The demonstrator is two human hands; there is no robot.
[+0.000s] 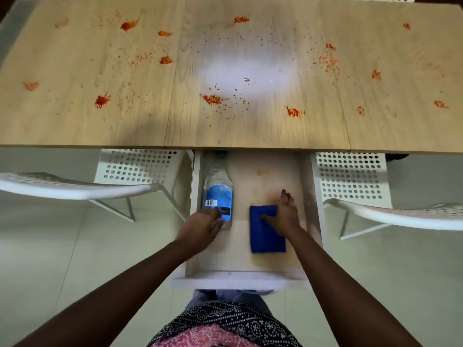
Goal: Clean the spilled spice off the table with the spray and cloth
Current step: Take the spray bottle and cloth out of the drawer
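Spice (213, 98) lies all over the wooden table (75, 126), red-orange clumps and fine specks scattered from the left side across to the far right, and none of it looks wiped yet, so I judge the cleaning proper has not begun. Both tools sit lower down, in an open white drawer (240, 278) pulled out from under the table's near edge, between two white perforated chairs (140, 169). The spray bottle (219, 194) lies flat on its side along the drawer's left wall, its nozzle end tucked back under the table edge (which hides the trigger), its blue label facing up. The left hand (203, 227) is at the bottle's near end with fingers curled loosely against the label; it touches the bottle, but whether it has closed around it I cannot tell. Just beside the bottle, apart from it, a folded blue cloth (266, 231) lies flat on the drawer floor. The right hand (285, 216) rests on the cloth's upper right corner, fingers spread and mostly extended, pressing or gathering rather than gripping; nothing is lifted. Reaching for both at once seems meant to bring spray and cloth up to the tabletop together. The bottle's smooth round body may roll as it is picked up.
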